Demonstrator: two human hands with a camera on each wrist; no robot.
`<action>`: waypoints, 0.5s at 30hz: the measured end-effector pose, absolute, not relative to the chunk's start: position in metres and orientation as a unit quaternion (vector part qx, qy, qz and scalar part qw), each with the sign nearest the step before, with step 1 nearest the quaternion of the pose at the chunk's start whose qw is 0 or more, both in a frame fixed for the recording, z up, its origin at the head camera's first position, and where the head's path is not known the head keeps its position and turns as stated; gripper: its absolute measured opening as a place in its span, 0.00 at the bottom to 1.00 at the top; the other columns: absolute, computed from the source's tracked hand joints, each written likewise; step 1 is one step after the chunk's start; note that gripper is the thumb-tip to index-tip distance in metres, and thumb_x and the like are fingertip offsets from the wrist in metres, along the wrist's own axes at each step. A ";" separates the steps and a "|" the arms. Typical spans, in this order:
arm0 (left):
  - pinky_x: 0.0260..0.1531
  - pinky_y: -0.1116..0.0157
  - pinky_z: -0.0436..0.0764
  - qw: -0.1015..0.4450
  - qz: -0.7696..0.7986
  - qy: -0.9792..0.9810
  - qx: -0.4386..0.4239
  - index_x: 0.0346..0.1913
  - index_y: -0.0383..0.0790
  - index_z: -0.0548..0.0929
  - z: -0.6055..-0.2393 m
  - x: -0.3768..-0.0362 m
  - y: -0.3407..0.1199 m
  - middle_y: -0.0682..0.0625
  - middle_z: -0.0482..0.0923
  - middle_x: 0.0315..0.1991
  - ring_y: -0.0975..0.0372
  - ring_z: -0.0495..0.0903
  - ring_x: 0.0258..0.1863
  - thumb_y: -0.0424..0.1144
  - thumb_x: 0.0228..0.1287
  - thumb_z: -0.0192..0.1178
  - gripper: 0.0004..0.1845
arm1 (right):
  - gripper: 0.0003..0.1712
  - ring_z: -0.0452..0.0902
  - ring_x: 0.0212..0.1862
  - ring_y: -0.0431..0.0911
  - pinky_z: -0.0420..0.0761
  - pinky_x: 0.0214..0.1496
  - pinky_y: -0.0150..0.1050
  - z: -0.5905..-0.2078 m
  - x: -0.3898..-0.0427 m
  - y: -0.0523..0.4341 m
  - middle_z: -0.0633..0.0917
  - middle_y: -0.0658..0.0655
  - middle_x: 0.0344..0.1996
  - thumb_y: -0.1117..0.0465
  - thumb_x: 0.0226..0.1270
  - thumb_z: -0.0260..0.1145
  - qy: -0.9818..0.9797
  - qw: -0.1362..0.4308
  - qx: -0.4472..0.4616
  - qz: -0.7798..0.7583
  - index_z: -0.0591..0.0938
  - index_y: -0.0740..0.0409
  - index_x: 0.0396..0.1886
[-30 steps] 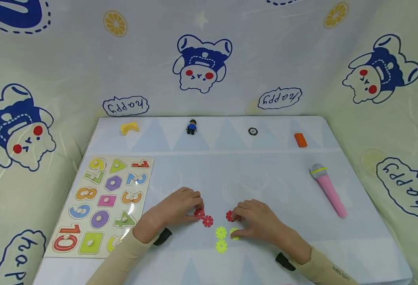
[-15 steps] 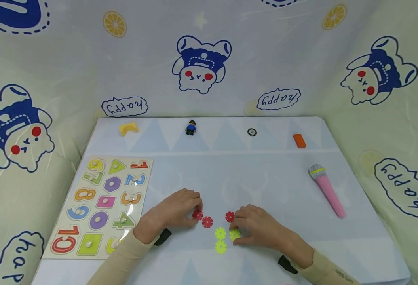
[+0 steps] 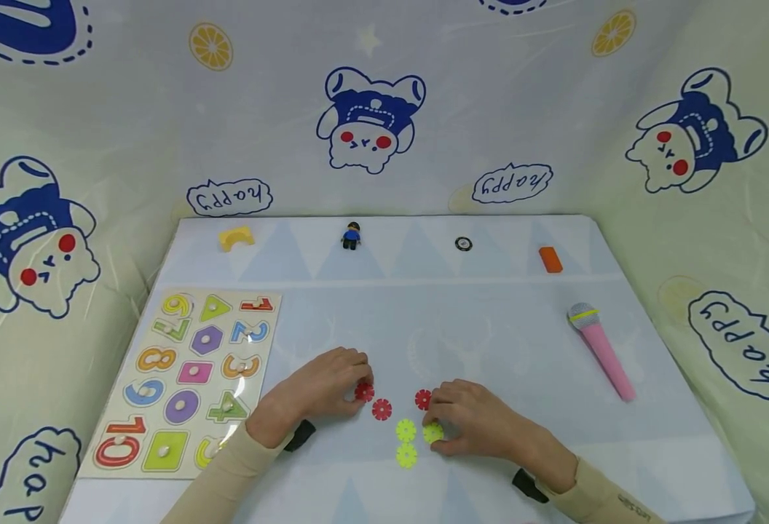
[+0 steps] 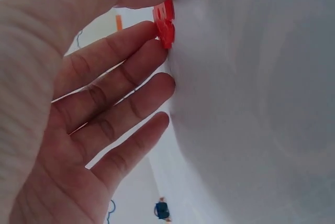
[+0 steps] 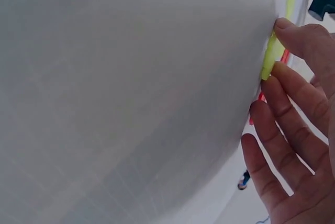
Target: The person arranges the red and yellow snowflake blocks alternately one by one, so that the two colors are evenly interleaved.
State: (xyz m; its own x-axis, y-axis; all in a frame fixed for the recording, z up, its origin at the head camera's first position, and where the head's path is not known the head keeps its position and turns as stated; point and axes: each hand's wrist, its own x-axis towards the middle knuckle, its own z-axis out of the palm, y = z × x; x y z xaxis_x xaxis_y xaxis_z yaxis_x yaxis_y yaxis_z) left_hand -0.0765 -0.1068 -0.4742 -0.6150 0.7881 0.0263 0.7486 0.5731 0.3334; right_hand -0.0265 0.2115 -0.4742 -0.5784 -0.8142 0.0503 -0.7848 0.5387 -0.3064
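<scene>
Six thin snowflake discs lie flat — the left hand [image 3: 322, 389] pinches a red disc [image 3: 363, 391], the right hand [image 3: 483, 426] a yellow disc [image 3: 432, 433] — seemingly light, stiff plastic, best gripped by the toothed edge.

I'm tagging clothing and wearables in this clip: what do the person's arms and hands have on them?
Both hands, the left hand and the right hand, are bare, with no gloves or rings visible. Both arms wear long beige sleeves; the right cuff carries small dark lettering. A black device sits at each wrist.
</scene>
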 end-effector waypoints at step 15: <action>0.56 0.61 0.81 0.088 0.156 0.888 0.422 0.45 0.46 0.86 -0.474 -0.081 -0.100 0.57 0.79 0.38 0.65 0.73 0.40 0.39 0.60 0.76 0.12 | 0.16 0.82 0.48 0.38 0.86 0.61 0.42 -0.473 -0.025 0.213 0.88 0.42 0.43 0.46 0.61 0.85 0.881 0.056 -0.450 -0.137 0.93 0.42 0.46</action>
State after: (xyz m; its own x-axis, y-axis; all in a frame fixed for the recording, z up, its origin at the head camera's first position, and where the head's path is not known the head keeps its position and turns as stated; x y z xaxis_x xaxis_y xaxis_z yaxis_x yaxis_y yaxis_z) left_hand -0.0811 -0.1004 -0.4736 -0.6277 0.7781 -0.0236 0.7233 0.5941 0.3520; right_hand -0.0246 0.2130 -0.4733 -0.5894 -0.8075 0.0241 -0.7767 0.5582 -0.2918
